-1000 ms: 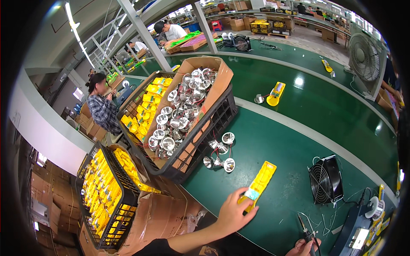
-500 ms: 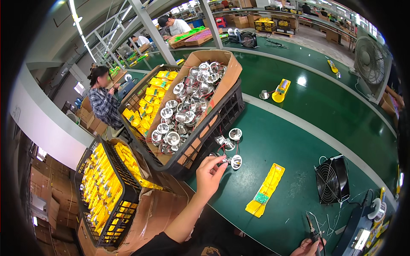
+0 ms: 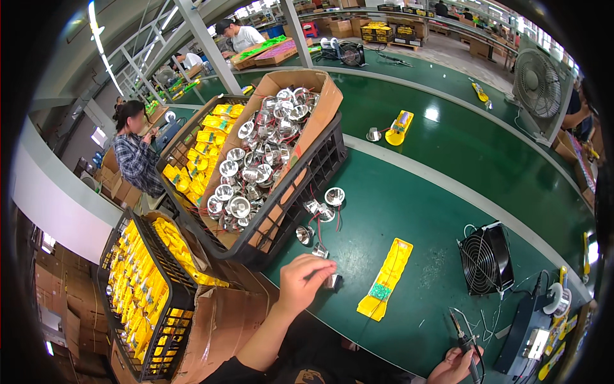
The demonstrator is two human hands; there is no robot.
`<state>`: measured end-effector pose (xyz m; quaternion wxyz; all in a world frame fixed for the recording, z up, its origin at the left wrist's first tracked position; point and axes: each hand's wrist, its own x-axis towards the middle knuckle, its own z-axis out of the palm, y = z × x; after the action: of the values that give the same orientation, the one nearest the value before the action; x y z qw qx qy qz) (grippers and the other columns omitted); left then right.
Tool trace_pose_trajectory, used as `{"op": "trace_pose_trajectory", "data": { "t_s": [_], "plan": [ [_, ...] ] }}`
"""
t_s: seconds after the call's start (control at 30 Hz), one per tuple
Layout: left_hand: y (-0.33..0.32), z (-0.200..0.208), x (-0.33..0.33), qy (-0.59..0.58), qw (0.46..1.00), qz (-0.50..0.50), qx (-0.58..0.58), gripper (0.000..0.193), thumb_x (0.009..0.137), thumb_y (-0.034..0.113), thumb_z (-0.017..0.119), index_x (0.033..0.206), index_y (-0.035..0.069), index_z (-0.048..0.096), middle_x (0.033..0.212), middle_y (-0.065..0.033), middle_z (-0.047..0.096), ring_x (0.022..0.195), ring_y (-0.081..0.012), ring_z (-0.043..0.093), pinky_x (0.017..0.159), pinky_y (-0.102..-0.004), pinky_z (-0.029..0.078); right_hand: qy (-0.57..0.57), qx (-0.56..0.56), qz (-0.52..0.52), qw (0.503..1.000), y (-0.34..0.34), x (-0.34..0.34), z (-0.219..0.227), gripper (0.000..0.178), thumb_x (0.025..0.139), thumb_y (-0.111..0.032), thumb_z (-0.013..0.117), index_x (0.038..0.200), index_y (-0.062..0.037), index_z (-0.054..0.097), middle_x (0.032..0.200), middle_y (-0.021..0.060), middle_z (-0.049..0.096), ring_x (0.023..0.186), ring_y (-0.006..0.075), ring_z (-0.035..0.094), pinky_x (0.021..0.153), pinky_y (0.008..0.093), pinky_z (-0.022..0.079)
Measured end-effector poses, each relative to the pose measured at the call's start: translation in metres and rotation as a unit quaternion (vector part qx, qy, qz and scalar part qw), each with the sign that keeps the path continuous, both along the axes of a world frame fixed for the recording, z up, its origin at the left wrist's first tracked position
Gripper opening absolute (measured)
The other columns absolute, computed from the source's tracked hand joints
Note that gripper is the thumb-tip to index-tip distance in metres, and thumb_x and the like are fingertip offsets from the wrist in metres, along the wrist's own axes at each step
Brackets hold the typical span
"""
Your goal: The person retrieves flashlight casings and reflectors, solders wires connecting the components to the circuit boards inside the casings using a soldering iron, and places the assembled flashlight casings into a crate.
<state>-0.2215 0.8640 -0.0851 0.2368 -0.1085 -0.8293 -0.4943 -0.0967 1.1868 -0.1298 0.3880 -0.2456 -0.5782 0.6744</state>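
My left hand [image 3: 303, 281] is closed in a pinch, with a small silvery lamp reflector [image 3: 332, 282] hanging just under its fingertips above the green bench. Most of that reflector's wire is hidden. Several loose reflectors [image 3: 334, 196] with thin red wires lie just beyond this hand. Right of it rests a long yellow plastic casing [image 3: 391, 265] with a green circuit board [image 3: 380, 292] near its closer end. At the lower right, my right hand [image 3: 453, 367] is wrapped round the handle of a soldering iron [image 3: 463, 339], whose tip points up and away.
A black crate [image 3: 294, 211] holds yellow casings and a cardboard box [image 3: 320, 109] full of reflectors. Another crate [image 3: 150, 333] of yellow parts stands at left. A small black fan [image 3: 487, 259] and a solder spool [image 3: 560, 299] are at right. Beyond runs a green conveyor [image 3: 460, 141].
My left hand has drawn back toward me from the loose reflectors, bringing one reflector along. My right hand still holds the soldering iron. The whole view has shifted slightly.
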Motion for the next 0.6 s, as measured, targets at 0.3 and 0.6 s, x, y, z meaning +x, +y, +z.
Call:
{"op": "trace_pose_trajectory", "data": {
  "t_s": [0.3, 0.6],
  "plan": [
    [0.017, -0.014, 0.016, -0.215, 0.971, -0.025, 0.102, 0.014, 0.087, 0.0, 0.07, 0.1, -0.003, 0.071, 0.087, -0.0095, 0.072, 0.077, -0.0123, 0.067, 0.068, -0.0243, 0.052, 0.045, -0.087, 0.053, 0.994, 0.007, 0.005, -0.012, 0.02, 0.099, -0.022, 0.052, 0.105, -0.0033, 0.046, 0.081, 0.0037, 0.05, 0.062, 0.0054, 0.048, 0.051, 0.0178, 0.033],
    [0.038, -0.029, 0.038, -0.215, 0.959, -0.032, 0.182, 0.008, 0.09, 0.001, 0.065, 0.096, -0.004, 0.063, 0.083, -0.0076, 0.069, 0.075, -0.0104, 0.066, 0.07, -0.0244, 0.053, 0.07, -0.1, 0.045, 0.992, 0.004, 0.004, -0.005, 0.022, 0.097, -0.02, 0.054, 0.108, -0.003, 0.047, 0.082, 0.0046, 0.053, 0.06, 0.007, 0.046, 0.05, 0.019, 0.034]
  ]
}}
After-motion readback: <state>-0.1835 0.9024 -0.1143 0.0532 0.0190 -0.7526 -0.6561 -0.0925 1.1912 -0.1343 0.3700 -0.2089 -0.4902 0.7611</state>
